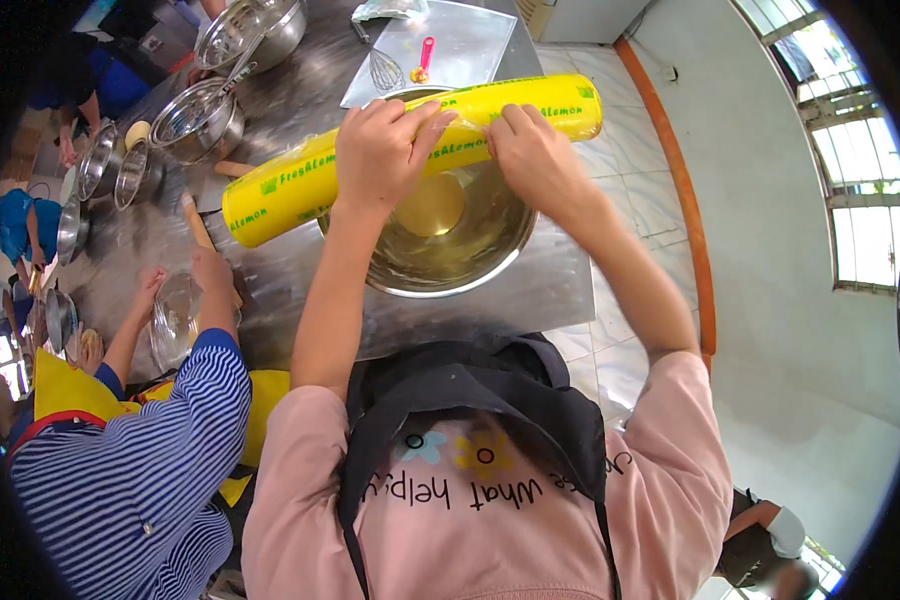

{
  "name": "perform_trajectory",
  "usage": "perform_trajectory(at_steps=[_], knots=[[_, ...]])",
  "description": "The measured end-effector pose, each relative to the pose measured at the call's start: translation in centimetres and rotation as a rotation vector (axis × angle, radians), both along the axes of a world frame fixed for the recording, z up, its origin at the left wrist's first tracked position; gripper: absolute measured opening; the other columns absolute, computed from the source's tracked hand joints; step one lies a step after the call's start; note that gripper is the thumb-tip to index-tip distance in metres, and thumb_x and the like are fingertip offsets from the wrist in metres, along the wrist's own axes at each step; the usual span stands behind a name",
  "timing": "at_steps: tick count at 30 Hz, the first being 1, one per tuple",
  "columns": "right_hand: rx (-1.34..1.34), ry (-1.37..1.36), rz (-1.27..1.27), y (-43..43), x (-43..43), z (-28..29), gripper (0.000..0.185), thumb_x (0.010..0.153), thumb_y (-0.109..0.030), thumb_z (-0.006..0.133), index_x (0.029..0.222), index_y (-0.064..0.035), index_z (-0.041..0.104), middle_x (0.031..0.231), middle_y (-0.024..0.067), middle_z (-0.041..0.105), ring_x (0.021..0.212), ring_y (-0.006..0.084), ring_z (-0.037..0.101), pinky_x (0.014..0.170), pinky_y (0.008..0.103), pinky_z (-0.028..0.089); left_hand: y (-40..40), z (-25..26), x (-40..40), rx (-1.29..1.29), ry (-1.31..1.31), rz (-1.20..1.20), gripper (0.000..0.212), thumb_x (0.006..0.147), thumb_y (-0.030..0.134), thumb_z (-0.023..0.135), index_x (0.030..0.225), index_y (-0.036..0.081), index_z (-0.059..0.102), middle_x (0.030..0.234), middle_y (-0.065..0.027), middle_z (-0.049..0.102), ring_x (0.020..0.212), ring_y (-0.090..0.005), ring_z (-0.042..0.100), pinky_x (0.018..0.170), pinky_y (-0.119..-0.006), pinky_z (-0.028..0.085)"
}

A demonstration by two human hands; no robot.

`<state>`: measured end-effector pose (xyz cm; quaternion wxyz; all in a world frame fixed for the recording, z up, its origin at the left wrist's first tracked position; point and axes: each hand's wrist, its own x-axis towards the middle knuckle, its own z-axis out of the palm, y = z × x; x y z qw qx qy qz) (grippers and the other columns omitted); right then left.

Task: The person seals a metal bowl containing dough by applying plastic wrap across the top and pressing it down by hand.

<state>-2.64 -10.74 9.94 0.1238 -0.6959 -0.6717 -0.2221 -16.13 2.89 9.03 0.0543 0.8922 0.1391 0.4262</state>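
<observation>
A long yellow roll of cling film point(285, 187) with green print lies slantwise over a wide stainless steel bowl point(450, 281). My left hand point(386, 154) rests across the roll's middle, its thumb and fingers pinching the clear film near the roll's surface. A short way to the right, my right hand point(536, 161) has its fingers curled on the film at the same stretch. Some thin clear film shows between the two hands. Under the roll, the bowl's bottom shows a round yellowish patch; I cannot tell whether it is contents or reflection. The roll hides the bowl's far rim.
Beyond the roll, a wire whisk point(384, 67) and a pink measuring spoon point(424, 60) lie on a translucent sheet point(472, 45). Steel bowls point(199, 124) and a rolling pin point(197, 223) stand left on the metal table point(495, 300). A co-worker in striped sleeves point(142, 450) works close at left.
</observation>
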Motion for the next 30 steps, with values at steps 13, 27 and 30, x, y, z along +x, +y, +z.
perform_trajectory(at_steps=[13, 27, 30], knots=[[0.010, 0.537, 0.403, 0.2, 1.9, 4.5, 0.020, 0.083, -0.015, 0.053, 0.071, 0.0013, 0.053, 0.071, 0.0127, 0.051, 0.069, 0.0296, 0.050, 0.065, 0.0366, 0.043, -1.4, 2.1, 3.1, -0.501, 0.327, -0.466, 0.031, 0.065, 0.028, 0.070, 0.082, 0.003, 0.063, 0.075, -0.0101, 0.058, 0.074, -0.0283, 0.057, 0.066, -0.035, 0.044], [0.269, 0.009, -0.257, -2.3, -1.9, -0.4, 0.027, 0.070, -0.033, 0.064, 0.071, -0.0091, 0.051, 0.078, 0.0070, 0.047, 0.077, 0.0252, 0.046, 0.072, 0.0416, 0.034, -1.8, 2.2, 3.0, -0.495, 0.011, -0.542, 0.012, 0.075, 0.011, 0.064, 0.083, 0.003, 0.067, 0.060, -0.0059, 0.049, 0.053, -0.0143, 0.045, 0.049, -0.027, 0.036], [0.167, 0.026, -0.315, -1.9, -1.6, 0.1, 0.018, 0.068, -0.027, 0.061, 0.069, -0.0099, 0.054, 0.075, 0.0061, 0.049, 0.074, 0.0216, 0.048, 0.067, 0.0414, 0.035, -2.1, 1.6, 3.2, -0.454, -0.047, -0.530, 0.012, 0.074, 0.009, 0.065, 0.084, 0.003, 0.067, 0.060, -0.0061, 0.049, 0.053, -0.0145, 0.045, 0.048, -0.026, 0.036]])
